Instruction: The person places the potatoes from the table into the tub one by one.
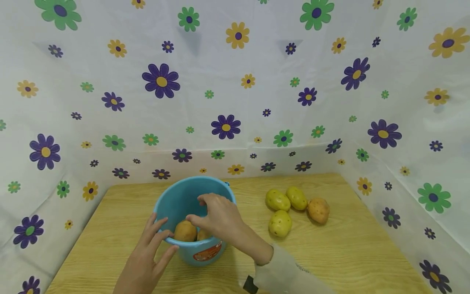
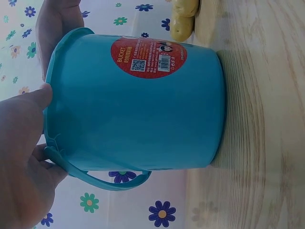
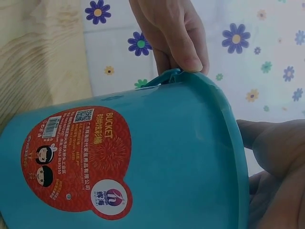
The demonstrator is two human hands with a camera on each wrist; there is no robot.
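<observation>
A blue bucket (image 1: 183, 196) stands upright on the table, a red label on its side. My left hand (image 1: 141, 255) grips its rim at the near left, thumb outside and fingers over the edge. In the left wrist view the bucket's handle (image 2: 109, 183) hangs below the fingers of that hand. Inside the bucket lie a brown potato (image 1: 185, 231) and part of another potato (image 1: 203, 234). Over the bucket's mouth, my right hand (image 1: 222, 216) reaches in across the right rim, thumb and forefinger spread apart. Its other fingers are hidden in the head view.
Right of the bucket, three yellow-green potatoes (image 1: 280, 223) and one brown potato (image 1: 318, 210) lie grouped on the wooden table (image 1: 330, 253). A white flowered sheet (image 1: 205, 81) rises behind the table and along both sides.
</observation>
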